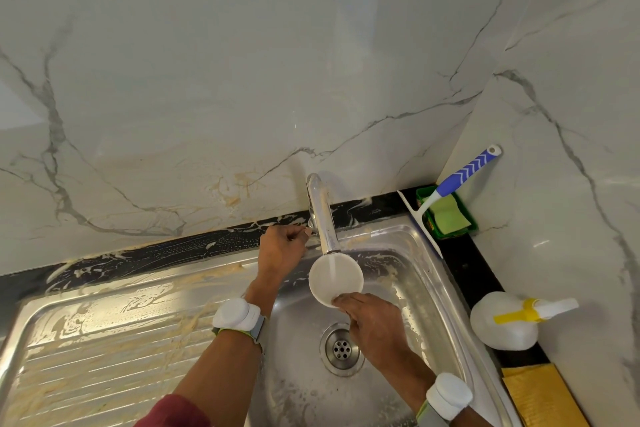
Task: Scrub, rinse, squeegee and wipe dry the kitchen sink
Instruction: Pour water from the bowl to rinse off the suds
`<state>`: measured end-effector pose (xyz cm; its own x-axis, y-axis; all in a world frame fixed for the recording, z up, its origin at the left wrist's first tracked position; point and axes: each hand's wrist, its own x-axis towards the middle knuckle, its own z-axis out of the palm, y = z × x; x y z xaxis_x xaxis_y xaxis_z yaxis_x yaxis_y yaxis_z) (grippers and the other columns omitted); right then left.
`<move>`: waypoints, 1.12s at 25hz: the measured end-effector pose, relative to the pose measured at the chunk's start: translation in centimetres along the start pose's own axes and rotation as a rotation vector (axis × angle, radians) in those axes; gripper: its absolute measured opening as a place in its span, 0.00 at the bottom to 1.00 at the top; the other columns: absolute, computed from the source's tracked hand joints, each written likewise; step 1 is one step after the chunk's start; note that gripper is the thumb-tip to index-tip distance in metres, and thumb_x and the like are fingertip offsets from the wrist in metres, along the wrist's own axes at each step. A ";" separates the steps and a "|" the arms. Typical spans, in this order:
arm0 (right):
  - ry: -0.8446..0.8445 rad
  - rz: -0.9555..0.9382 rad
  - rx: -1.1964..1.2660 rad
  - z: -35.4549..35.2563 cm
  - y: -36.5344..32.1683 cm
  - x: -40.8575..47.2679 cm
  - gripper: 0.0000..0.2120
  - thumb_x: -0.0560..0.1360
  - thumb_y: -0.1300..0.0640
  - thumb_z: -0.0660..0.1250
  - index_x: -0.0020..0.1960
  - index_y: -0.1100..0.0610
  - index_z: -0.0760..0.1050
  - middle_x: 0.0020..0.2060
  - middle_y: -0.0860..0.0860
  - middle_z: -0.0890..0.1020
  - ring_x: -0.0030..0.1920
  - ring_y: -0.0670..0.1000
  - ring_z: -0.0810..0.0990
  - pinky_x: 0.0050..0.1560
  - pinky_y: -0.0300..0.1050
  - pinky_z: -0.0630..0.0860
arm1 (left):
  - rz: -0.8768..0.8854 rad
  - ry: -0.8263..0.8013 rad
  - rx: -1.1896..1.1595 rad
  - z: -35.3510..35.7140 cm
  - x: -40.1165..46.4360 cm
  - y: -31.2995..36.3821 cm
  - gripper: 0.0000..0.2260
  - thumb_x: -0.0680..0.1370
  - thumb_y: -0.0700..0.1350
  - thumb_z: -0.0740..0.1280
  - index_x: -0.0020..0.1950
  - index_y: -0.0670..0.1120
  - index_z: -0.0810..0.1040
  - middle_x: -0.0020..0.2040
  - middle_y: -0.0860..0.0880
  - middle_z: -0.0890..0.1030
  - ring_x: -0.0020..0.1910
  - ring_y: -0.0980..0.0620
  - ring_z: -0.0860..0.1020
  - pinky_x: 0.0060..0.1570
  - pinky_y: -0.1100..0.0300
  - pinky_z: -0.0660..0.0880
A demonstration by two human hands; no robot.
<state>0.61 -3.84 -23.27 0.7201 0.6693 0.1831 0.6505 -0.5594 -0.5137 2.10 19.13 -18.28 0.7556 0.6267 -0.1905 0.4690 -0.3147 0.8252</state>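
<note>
The left hand [282,248] pinches the tap lever [309,231] to run water; the right hand [372,317] grips a white bowl [335,280] under the faucet [322,218], filling it, probably to rinse the soapy sink [408,253]; the squeegee [450,184] waits on the table corner.
</note>
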 end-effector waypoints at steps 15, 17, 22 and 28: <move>-0.012 -0.126 -0.046 -1.8 -1.4 -1.6 0.30 0.52 0.66 0.84 0.51 0.47 0.87 0.45 0.41 0.88 0.38 0.47 0.86 0.32 0.39 0.82 | 0.064 -0.170 0.172 -1.1 -5.1 -0.2 0.15 0.82 0.49 0.66 0.68 0.49 0.81 0.62 0.47 0.85 0.60 0.46 0.83 0.62 0.52 0.78; -0.012 -0.201 -0.028 -1.8 -2.7 -3.0 0.26 0.55 0.64 0.85 0.51 0.49 0.88 0.47 0.43 0.88 0.41 0.46 0.87 0.37 0.39 0.84 | 0.070 -0.039 0.157 -2.6 -8.8 -3.2 0.12 0.83 0.47 0.66 0.64 0.48 0.84 0.58 0.49 0.86 0.55 0.48 0.84 0.59 0.55 0.79; -0.042 -0.318 -0.011 -0.5 -6.8 -6.4 0.23 0.59 0.66 0.84 0.51 0.48 0.88 0.47 0.43 0.89 0.42 0.47 0.88 0.38 0.42 0.85 | 0.008 0.164 0.194 -8.4 -18.3 -13.1 0.11 0.82 0.48 0.69 0.62 0.50 0.84 0.59 0.49 0.84 0.54 0.47 0.84 0.54 0.54 0.80; -0.174 -0.497 0.008 5.6 -16.1 -9.1 0.16 0.67 0.55 0.65 0.50 0.44 0.85 0.48 0.37 0.86 0.41 0.46 0.83 0.29 0.37 0.76 | 0.035 0.232 0.638 -20.6 -29.5 -27.5 0.27 0.76 0.62 0.63 0.74 0.54 0.74 0.80 0.47 0.66 0.73 0.41 0.70 0.66 0.40 0.73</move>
<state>-17.74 1.76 -21.35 0.2733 0.9248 0.2646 0.9010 -0.1498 -0.4071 -42.45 23.98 -24.39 0.6913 0.7225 0.0082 0.6776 -0.6522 0.3399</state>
